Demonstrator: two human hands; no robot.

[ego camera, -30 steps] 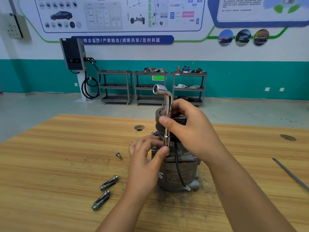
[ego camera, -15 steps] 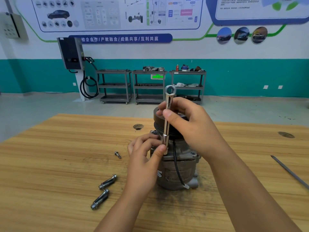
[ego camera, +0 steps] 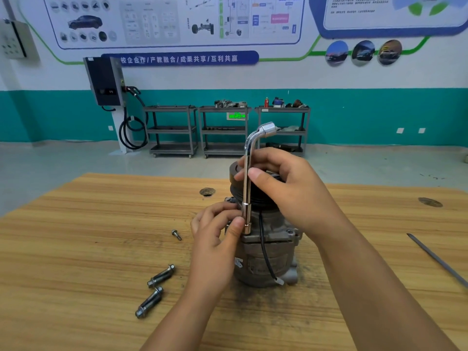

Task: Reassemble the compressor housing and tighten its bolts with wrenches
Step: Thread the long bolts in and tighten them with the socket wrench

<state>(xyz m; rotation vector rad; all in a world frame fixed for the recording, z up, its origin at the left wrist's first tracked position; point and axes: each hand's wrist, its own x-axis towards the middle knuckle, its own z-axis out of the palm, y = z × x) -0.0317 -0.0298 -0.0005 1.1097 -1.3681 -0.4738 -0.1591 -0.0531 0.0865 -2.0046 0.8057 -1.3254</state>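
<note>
A grey compressor (ego camera: 268,252) stands upright on the wooden table (ego camera: 76,249), its black pulley on top and a black wire running down its side. A chrome L-shaped socket wrench (ego camera: 247,183) stands vertical on the housing's left flange, its bent head pointing right. My right hand (ego camera: 286,186) grips the wrench shaft near the top. My left hand (ego camera: 217,234) pinches the wrench's lower socket end against the housing. The bolt under the socket is hidden.
Two long bolts (ego camera: 162,276) (ego camera: 149,302) lie left of the compressor, with a small screw (ego camera: 176,234) farther back. A thin metal rod (ego camera: 438,259) lies at the right edge. The tabletop has a hole (ego camera: 207,192) behind the compressor. Shelving carts stand at the far wall.
The wrench has turned about its vertical axis: its bent head pointed left, then toward me, and now points right. Both hands stay at the same spots.
</note>
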